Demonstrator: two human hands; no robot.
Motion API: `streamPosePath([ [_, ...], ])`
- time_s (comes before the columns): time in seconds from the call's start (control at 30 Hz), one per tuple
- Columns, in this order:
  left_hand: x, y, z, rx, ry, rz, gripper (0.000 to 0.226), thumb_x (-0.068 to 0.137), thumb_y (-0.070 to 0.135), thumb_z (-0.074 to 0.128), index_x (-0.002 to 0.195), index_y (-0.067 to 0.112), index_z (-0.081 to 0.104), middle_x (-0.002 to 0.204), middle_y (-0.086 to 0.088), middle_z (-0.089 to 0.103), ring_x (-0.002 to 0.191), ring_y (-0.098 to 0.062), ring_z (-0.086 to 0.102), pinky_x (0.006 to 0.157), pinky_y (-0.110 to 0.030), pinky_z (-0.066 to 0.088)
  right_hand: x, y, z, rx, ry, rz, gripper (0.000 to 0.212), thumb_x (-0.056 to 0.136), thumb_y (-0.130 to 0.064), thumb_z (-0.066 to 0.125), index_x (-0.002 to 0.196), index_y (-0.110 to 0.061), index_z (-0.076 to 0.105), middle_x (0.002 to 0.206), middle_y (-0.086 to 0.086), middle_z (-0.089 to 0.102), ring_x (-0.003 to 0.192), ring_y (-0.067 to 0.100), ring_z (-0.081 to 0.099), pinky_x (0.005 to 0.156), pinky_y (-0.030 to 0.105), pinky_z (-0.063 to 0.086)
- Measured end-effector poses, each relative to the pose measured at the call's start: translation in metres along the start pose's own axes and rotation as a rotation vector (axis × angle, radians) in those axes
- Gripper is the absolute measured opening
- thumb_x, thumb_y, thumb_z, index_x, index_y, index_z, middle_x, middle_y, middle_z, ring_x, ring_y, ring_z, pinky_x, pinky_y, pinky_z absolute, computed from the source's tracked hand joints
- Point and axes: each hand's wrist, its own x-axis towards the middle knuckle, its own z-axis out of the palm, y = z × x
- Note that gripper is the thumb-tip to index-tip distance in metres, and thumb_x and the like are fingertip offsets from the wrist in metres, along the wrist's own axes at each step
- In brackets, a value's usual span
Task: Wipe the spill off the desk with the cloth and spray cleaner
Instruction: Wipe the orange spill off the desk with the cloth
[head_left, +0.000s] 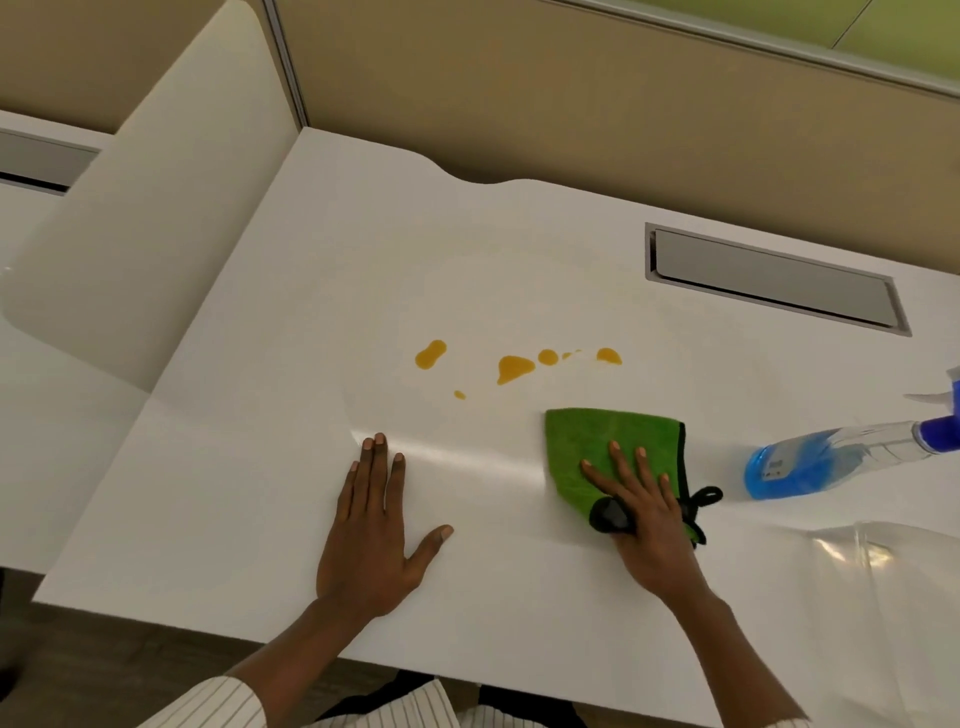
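Several orange drops of spill (514, 367) lie in a row on the white desk (260, 467), past both hands. A folded green cloth (592, 441) with black edging sits just below the drops. My right hand (641, 512) rests flat on the cloth's near end, fingers spread. My left hand (371, 530) lies flat and empty on the bare desk, left of the cloth. A spray bottle (810, 465) of blue cleaner stands at the right, a short way from the cloth, its blue and white trigger head at the frame's edge.
A grey cable hatch (774, 278) is set into the desk at the back right. A beige partition (571, 93) rises behind the desk and a rounded divider (150, 218) stands at the left. Clear plastic (878, 582) lies at the near right.
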Motion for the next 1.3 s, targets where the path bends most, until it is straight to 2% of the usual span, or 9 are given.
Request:
streamPosePath([
  [0.07,0.000,0.000,-0.001,0.000,0.001,-0.004,0.106,0.102,0.077,0.045,0.172,0.002,0.017,0.184,-0.015,-0.003,0.172,-0.032,0.001,0.138,-0.049,0.013,0.022,0.014,-0.009,0.033,0.023,0.051,0.095,0.087,0.002,0.060,0.154,-0.058,0.030,0.175,-0.012,0.012,0.163,0.024,-0.004,0.129,0.054,0.005],
  [0.17,0.000,0.000,-0.003,0.001,0.000,-0.016,0.105,0.102,0.077,0.044,0.172,0.004,0.017,0.184,-0.014,-0.004,0.172,-0.030,0.001,0.138,-0.045,0.009,0.073,0.027,-0.027,0.054,0.014,0.164,0.071,0.100,-0.020,0.064,0.151,-0.055,0.030,0.175,-0.006,0.014,0.163,0.027,0.000,0.129,0.061,0.008],
  [0.33,0.000,0.001,-0.004,0.007,-0.008,-0.026,0.105,0.102,0.078,0.043,0.172,0.005,0.015,0.184,-0.013,-0.005,0.172,-0.029,-0.001,0.138,-0.043,0.008,0.133,-0.014,-0.053,0.092,0.045,0.313,0.067,0.105,-0.031,0.058,0.163,-0.030,0.025,0.175,0.005,0.011,0.162,0.039,0.000,0.130,0.056,0.000],
  [0.5,0.000,0.001,-0.004,-0.001,-0.008,-0.019,0.105,0.102,0.077,0.045,0.172,0.004,0.017,0.184,-0.013,-0.004,0.172,-0.030,0.001,0.137,-0.047,0.014,0.134,-0.023,-0.024,0.037,0.008,0.145,0.068,0.101,-0.034,0.063,0.160,-0.041,0.029,0.175,0.001,0.015,0.163,0.035,0.001,0.129,0.061,0.006],
  [0.67,0.001,0.002,-0.005,0.021,-0.004,-0.014,0.105,0.102,0.075,0.049,0.171,0.001,0.020,0.184,-0.016,-0.002,0.171,-0.032,0.003,0.136,-0.052,0.021,0.072,-0.029,0.004,-0.034,-0.005,-0.002,0.087,0.090,-0.010,0.063,0.159,-0.049,0.028,0.175,-0.008,0.005,0.163,0.028,-0.006,0.128,0.055,0.003],
  [0.77,0.002,0.002,-0.005,0.018,-0.009,-0.014,0.105,0.102,0.074,0.051,0.171,0.002,0.019,0.184,-0.016,-0.001,0.171,-0.033,0.004,0.136,-0.053,0.023,0.061,-0.019,0.004,0.006,0.015,0.029,0.090,0.085,-0.005,0.057,0.158,-0.051,0.031,0.175,-0.011,0.008,0.163,0.025,-0.005,0.128,0.052,0.003],
  [0.93,0.001,0.002,-0.006,0.001,-0.011,-0.015,0.105,0.102,0.074,0.050,0.172,0.003,0.017,0.184,-0.015,-0.002,0.171,-0.033,0.004,0.136,-0.051,0.018,0.123,-0.009,-0.012,0.009,0.062,0.198,0.064,0.100,-0.029,0.063,0.155,-0.048,0.036,0.175,-0.004,0.017,0.163,0.031,0.003,0.129,0.061,0.008],
  [1.07,0.002,0.002,-0.006,-0.007,-0.009,-0.018,0.105,0.101,0.073,0.052,0.172,0.004,0.016,0.184,-0.015,-0.002,0.171,-0.033,0.003,0.137,-0.051,0.017,0.176,-0.022,-0.024,0.004,0.024,0.257,0.062,0.104,-0.045,0.055,0.159,-0.045,0.029,0.176,0.000,0.013,0.163,0.034,-0.003,0.129,0.060,0.001],
  [1.3,0.002,0.002,-0.006,0.014,-0.012,-0.016,0.105,0.101,0.072,0.054,0.171,0.002,0.018,0.184,-0.016,-0.002,0.171,-0.032,0.003,0.136,-0.053,0.020,0.153,-0.061,-0.002,-0.083,-0.014,0.059,0.068,0.101,-0.037,0.059,0.161,-0.044,0.026,0.176,0.002,0.011,0.162,0.038,-0.001,0.127,0.066,0.007],
])
